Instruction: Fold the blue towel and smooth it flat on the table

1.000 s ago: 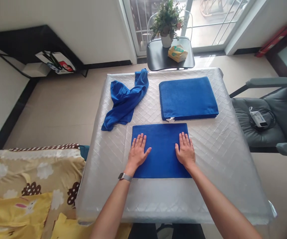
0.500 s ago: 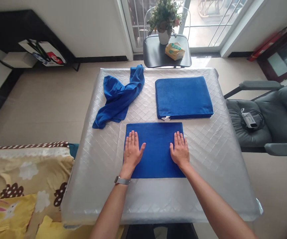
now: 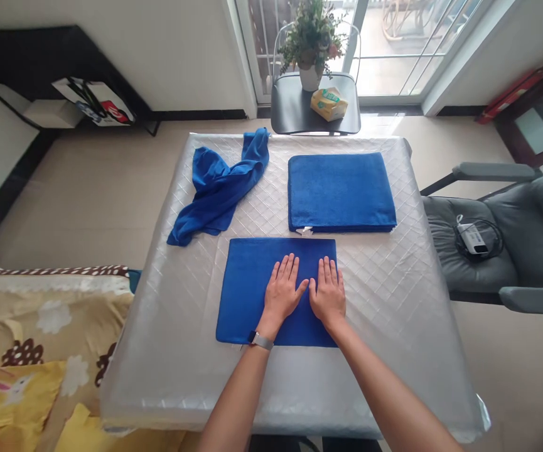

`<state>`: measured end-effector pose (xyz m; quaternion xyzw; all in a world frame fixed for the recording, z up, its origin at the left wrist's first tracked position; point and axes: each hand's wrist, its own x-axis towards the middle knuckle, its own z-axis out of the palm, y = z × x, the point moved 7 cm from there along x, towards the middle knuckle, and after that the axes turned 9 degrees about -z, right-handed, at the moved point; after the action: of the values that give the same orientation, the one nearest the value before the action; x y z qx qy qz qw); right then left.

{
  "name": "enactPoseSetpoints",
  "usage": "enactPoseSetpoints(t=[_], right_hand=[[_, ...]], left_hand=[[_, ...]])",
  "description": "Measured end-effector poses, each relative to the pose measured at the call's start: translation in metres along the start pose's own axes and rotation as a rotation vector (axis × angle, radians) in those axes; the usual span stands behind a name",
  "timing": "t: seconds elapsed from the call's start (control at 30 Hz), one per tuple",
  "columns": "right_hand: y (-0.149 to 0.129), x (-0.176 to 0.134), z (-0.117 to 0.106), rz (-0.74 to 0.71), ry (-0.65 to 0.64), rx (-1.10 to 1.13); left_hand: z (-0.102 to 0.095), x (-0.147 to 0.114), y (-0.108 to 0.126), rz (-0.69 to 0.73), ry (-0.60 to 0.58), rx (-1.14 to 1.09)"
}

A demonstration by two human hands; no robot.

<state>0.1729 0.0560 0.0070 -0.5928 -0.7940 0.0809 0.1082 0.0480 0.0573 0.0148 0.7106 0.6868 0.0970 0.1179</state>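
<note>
A folded blue towel (image 3: 247, 289) lies flat near the middle of the table, its edges fairly straight. My left hand (image 3: 282, 290) rests palm down on it, right of its centre, fingers stretched out. By the towel's right edge, my right hand (image 3: 327, 291) also lies flat with fingers extended. The two thumbs are close together. Behind the towel, at the right, sits a neat stack of folded blue towels (image 3: 341, 191) with a small white tag at its front edge. A crumpled blue towel (image 3: 224, 188) lies loose at the back left.
A silvery quilted cover (image 3: 181, 376) drapes the table. Beyond its far edge stands a black chair (image 3: 285, 116) bearing a potted plant (image 3: 311, 75) and a yellow packet (image 3: 329, 103). A grey armchair (image 3: 525, 232) is at the right; a patterned bedspread (image 3: 49, 333) is at the left.
My left hand has slid rightward across the folded towel, close to my right hand. The towel's left part is now uncovered. The view has shifted slightly.
</note>
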Motion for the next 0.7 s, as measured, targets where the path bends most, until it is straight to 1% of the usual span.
enactPoseSetpoints(t=[0.23,0.33,0.4,0.47,0.7], right_hand=[[-0.001,0.0,-0.002,0.013,0.032,0.021],[-0.001,0.0,-0.002,0.016,0.035,0.006],[0.0,0.0,-0.001,0.015,0.036,-0.009],[0.0,-0.001,-0.001,0.012,0.04,-0.021],[0.0,-0.001,-0.001,0.004,0.033,-0.022]], left_hand=[[-0.025,-0.03,-0.089,-0.126,0.028,0.117],[-0.031,-0.043,-0.118,-0.162,0.044,0.136],[-0.033,-0.049,-0.128,-0.165,0.054,0.14],[-0.032,-0.051,-0.132,-0.161,0.061,0.14],[-0.032,-0.049,-0.127,-0.171,0.07,0.139]])
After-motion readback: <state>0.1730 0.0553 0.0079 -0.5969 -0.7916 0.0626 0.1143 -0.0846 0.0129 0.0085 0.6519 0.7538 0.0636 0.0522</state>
